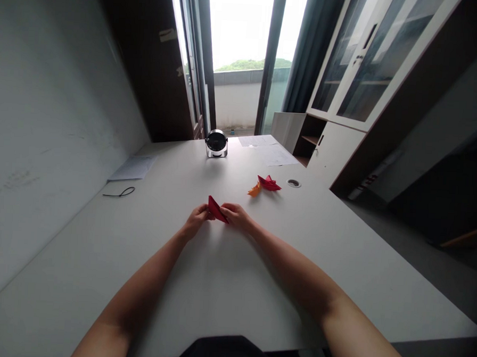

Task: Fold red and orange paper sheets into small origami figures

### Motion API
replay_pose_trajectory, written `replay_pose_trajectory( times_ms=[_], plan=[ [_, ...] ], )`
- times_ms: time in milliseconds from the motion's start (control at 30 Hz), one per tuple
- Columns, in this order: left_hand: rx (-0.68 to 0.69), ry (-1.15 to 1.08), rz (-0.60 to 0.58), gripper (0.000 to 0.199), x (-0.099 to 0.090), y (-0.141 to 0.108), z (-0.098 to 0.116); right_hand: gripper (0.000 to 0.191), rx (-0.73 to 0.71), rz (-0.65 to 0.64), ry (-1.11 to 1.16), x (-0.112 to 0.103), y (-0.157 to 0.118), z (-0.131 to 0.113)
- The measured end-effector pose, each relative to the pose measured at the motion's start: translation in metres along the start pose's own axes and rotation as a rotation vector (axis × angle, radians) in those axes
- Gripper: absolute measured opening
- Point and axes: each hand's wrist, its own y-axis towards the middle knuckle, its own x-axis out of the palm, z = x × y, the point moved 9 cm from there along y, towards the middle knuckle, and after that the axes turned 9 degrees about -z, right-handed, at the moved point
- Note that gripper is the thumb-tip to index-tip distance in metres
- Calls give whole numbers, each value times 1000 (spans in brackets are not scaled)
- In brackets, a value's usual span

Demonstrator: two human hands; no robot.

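A folded piece of red paper (216, 209) is held between my two hands, just over the white table (217, 273). My left hand (199, 217) is closed on its left side, with fingertips partly behind the paper. My right hand (235, 215) pinches its right side, the fingers lying along the upper edge. Beyond my right hand rest a red folded paper boat (269, 183) and a smaller orange folded paper piece (254, 189), which touch or nearly touch.
A round black device on a metal stand (216, 143) stands at the back. Papers lie at the far right (277, 154) and far left (133, 168). A black cable tie (121, 192) is on the left. Near the right edge is a round cable hole (293, 183). A wall borders the left.
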Motion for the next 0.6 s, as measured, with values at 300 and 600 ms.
replay_pose_trajectory(
  times_ms=[300, 600],
  plan=[
    [26, 134, 15, 37, 7, 0, 3, 17, -61, 191, -311, -12, -1, 2],
    [127, 446, 189, 27, -1, -12, 28, 12, -51, 282, -510, -18, -8, -12]
  ],
)
